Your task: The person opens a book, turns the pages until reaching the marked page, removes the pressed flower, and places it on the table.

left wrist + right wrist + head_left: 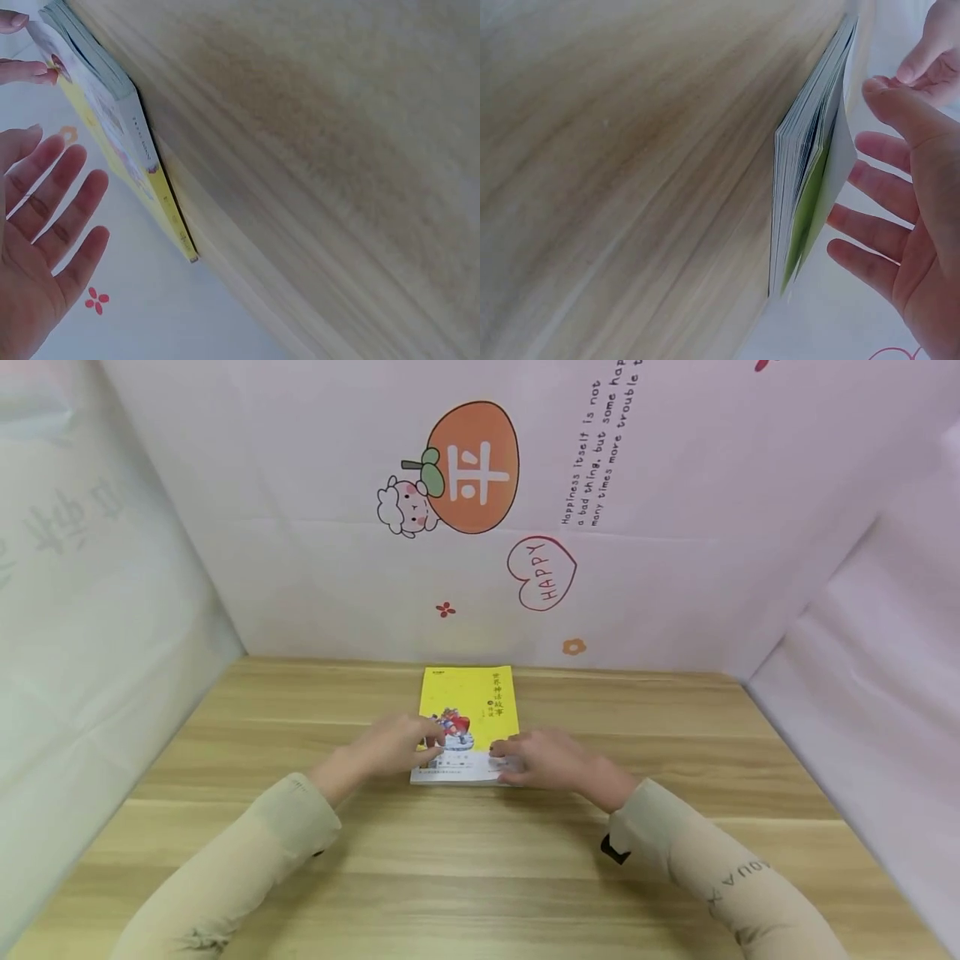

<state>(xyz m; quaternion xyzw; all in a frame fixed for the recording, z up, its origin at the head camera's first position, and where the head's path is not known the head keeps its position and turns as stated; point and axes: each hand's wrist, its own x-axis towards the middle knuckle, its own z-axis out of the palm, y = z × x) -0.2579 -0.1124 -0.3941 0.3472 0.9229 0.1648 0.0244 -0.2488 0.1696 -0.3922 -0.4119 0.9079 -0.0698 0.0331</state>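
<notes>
A beige left sleeve (225, 868), nearest the camera, runs in from the lower left of the frame. A white cloth wall (82, 635) stands at the far left. From the sleeve, the left hand (390, 743) reaches to the lower left of the book, its fingers loosely spread and gripping nothing. Above, on the backdrop (337, 593), are a printed sheep (408, 508) and an orange persimmon (480, 468).

The yellow-and-white paperback book (457, 689), titled in Chinese characters, lies face up on the wood-grain surface (450, 877), just right of left-centre. In the right wrist view its front cover stands slightly away from the pages, and a green sheet shows beneath.

The right hand (547, 760) is at the book's lower right corner, fingers extended and parted from the thumb, without a grip; whether every fingertip touches the cover is unclear. Above it is a red HAPPY heart (543, 572). The right sleeve (720, 860), with a black band (615, 850) under its cuff, occupies the lower right.
</notes>
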